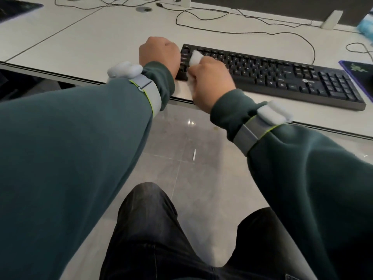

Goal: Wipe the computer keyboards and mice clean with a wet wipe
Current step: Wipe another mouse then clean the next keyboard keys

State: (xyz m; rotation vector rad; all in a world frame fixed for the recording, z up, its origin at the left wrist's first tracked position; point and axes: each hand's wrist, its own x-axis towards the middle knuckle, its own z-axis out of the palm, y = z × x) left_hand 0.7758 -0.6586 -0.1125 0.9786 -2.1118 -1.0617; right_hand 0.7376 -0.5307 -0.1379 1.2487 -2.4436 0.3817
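Seated person, view down over both arms to a white desk (84, 43).

Black keyboard (282, 77) lies flat near the desk's front edge, angled so its right end sits closer to that edge. Its cable (262, 32) loops away across the desk behind it.

Right hand (210, 81): over the keyboard's left end, fingers curled round a white wipe (195, 57). The wipe is bunched up; one wad sticks out past the knuckles onto the upper-left keys, and a smaller bit shows below the hand at the keyboard's front-left corner. So the wipe sits in the grip and touches the keys just right of the keyboard's left edge.

Left hand (159, 52): back of the hand faces the camera, knuckles up, set right against the keyboard's left end. Fingers fold down and away out of sight (cannot tell whether they grip the keyboard's edge or only rest against it).

The two hands are close together, just apart, with the wipe between them.

Both sleeves (80, 138) are dark green; each wrist carries a grey band (150, 90) with a pale device on it.

A dark mouse mat (359, 71) with a green logo lies just beside the keyboard's right end, partly cut off by the frame. No mouse in view.

Below the desk edge: grey tiled floor (201, 188) with a small white strip (194, 155) lying on it, and dark trousers (151, 229) at the bottom.
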